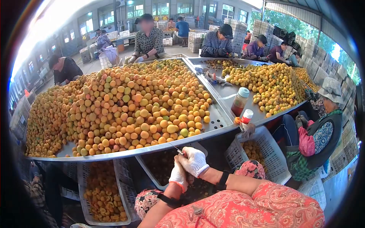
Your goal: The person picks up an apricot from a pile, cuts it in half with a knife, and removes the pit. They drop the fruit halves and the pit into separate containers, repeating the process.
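Both my hands wear white knitted gloves and meet just below the front edge of the metal table (125, 153). My right hand (194, 162) has its fingers wrapped round a small knife (180, 152), whose thin blade points up and left. Against it, lower and to the left, my left hand (177, 175) is closed; whatever is between its fingers is hidden. Beyond the hands, a large heap of orange-yellow apricots (129, 110) covers the left section of the table. Beneath them is a grey crate (142, 167) with dark contents.
A crate of halved apricots (81, 182) stands lower left, another crate (272, 152) to the right. A lidded jar (240, 102) and a red-and-white bottle (247, 116) stand on the table. A co-worker (319, 133) sits at the right; several others surround the table.
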The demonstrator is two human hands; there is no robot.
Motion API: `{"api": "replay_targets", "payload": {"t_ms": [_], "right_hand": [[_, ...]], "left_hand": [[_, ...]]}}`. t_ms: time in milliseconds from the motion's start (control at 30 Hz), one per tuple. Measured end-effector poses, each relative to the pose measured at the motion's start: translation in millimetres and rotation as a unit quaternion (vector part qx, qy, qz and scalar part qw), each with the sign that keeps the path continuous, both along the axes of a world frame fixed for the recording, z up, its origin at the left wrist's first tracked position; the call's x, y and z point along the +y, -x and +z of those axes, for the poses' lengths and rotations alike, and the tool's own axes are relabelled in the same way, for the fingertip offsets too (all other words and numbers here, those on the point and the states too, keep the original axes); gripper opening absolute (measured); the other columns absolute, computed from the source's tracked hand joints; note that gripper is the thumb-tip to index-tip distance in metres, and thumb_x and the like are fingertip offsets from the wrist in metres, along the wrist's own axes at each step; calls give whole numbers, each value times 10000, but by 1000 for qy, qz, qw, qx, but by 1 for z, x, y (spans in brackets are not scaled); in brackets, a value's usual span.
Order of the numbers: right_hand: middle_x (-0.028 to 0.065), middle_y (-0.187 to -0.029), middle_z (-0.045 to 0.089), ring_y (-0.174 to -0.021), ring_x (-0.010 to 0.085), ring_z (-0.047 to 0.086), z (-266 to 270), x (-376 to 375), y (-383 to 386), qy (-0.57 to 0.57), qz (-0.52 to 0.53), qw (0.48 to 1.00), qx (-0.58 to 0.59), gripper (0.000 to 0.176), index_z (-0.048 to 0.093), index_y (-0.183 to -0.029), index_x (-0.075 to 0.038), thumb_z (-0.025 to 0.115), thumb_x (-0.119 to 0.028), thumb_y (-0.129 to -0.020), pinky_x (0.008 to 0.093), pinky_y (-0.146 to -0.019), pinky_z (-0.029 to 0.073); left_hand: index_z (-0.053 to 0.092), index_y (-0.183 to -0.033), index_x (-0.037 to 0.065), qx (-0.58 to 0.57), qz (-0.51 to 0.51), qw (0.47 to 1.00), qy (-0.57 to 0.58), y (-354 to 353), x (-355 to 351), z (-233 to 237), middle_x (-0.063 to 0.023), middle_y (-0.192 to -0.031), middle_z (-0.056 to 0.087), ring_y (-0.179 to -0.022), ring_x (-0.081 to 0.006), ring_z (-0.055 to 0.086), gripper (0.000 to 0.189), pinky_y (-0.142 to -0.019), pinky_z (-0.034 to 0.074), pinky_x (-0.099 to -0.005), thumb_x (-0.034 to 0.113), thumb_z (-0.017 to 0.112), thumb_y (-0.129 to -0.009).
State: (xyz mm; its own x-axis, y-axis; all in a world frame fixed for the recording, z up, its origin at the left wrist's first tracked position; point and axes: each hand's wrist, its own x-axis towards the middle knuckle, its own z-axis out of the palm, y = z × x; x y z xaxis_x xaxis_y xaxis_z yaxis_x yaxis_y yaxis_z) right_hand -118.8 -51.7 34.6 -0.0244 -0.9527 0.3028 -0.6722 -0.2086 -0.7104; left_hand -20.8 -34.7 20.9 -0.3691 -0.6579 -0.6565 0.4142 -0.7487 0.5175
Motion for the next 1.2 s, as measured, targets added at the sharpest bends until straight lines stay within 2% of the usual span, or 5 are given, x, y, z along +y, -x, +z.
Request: {"api": "replay_targets", "payload": {"t_ms": [267,333,533,933,1200], "right_hand": [[174,-827,664,-811,390,653,2,5,-5,-28,-41,999,20,278,644,-839,-72,700,-344,-833,471,-703,511],[174,-816,664,-807,392,654,9,9,-6,-34,-36,998,31,277,644,-835,-74,691,-347,-839,469,-698,511],[181,-786,654,-794,398,652,11,9,-4,-41,-7,999,29,251,638,-821,-74,695,-318,-828,471,-693,511],[185,-756,616,-766,392,631,13,14,-25,-11,-42,999,18,205,595,-804,-62,677,-246,-838,446,-665,486],[153,-794,645,-763,381,649,7,13,-18,34,37,997,62,154,620,-817,-89,697,-221,-797,455,-656,518]], "left_hand": [[517,-714,220,28,48,998,13,4,2,-10,28,-461,367,-340,-166,309,664,-379,194,-301,820,292,-884],[624,-1044,299,66,41,997,27,-1,4,-15,47,-782,632,-530,-180,531,557,-399,307,-302,768,356,-909],[603,-1199,251,107,72,991,43,1,12,-7,-5,-1096,656,-903,-234,633,534,-611,502,-380,670,368,-966],[588,-1189,129,221,205,941,153,7,3,-35,-46,-1139,641,-1079,-234,608,416,-980,465,-375,480,458,-1010],[594,-1195,189,193,176,965,35,2,9,-40,-34,-1150,645,-1059,-241,618,458,-886,516,-407,550,398,-994]]}}
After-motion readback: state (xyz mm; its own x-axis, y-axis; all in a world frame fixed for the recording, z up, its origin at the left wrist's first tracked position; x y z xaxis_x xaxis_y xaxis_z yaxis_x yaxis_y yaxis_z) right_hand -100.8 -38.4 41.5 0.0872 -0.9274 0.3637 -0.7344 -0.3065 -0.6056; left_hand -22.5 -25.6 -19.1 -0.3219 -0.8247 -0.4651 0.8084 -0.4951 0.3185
